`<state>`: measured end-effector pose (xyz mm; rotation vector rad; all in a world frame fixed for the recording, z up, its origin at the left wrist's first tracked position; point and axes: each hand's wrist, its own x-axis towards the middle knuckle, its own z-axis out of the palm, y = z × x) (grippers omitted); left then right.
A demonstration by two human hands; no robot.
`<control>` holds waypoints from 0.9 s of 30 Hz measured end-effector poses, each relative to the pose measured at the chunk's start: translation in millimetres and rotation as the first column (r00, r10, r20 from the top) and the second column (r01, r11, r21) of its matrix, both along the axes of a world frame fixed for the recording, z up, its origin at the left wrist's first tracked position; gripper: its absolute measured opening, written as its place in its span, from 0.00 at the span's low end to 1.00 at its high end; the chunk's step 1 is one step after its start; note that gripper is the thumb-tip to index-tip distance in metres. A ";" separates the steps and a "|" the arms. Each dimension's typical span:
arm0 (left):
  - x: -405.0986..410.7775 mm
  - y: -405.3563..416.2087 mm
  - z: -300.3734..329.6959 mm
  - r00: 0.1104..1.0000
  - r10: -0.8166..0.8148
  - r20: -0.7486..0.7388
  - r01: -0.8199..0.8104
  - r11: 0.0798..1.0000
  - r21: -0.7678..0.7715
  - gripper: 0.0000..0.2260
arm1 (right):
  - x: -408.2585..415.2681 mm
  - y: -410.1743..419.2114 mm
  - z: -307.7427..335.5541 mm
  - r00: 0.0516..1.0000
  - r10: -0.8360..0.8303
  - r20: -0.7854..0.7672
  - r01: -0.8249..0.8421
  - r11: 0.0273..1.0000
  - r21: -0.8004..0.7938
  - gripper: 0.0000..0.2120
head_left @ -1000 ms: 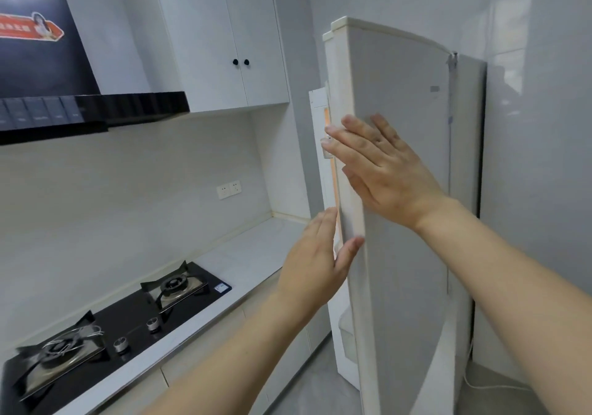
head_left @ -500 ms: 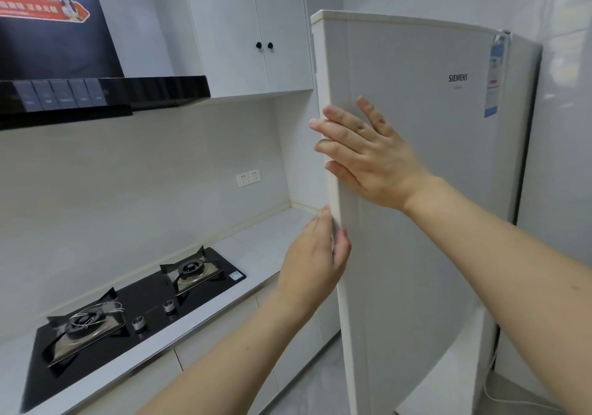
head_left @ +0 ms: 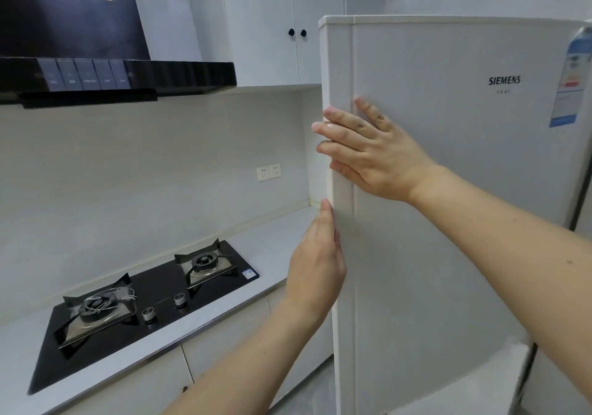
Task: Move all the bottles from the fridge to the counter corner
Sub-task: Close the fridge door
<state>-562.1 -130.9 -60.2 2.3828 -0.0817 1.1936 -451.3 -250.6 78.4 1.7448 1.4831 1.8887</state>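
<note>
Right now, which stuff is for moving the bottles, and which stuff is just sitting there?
For the job:
fridge door, with the right hand flat on its front
left hand, touching the door's edge
counter corner
No bottles show.

Just there:
gas hob
range hood
wall cupboard
wall sockets

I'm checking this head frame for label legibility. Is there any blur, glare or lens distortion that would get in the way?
Head view: even, soft indoor light with no harsh shadows; the fridge door logo reads sharply; the energy sticker at the right edge is washed out and smeared; wide-angle bending curves the door's edges; the hood shows faint sheen; both hands, left hand and right hand, are crisp.
</note>
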 end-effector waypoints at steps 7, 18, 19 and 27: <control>34.3 20.9 -9.1 1.000 0.027 -0.017 -0.025 0.996 0.083 0.27 | 34.8 23.9 2.5 0.999 0.009 0.032 -0.008 0.999 -0.032 0.14; 88.6 35.4 -17.2 0.996 0.037 -0.080 -0.030 0.996 0.082 0.33 | 88.5 58.7 6.9 0.996 -0.093 -0.002 0.092 0.992 -0.086 0.16; 95.4 37.4 -16.6 0.995 0.042 -0.086 -0.035 0.997 0.072 0.33 | 93.7 62.2 6.4 0.994 -0.107 0.001 0.106 0.990 -0.090 0.16; 147.5 58.7 -11.2 0.991 0.030 -0.131 -0.031 1.000 -0.007 0.31 | 142.2 81.5 8.9 0.976 -0.219 0.005 0.217 0.968 -0.123 0.19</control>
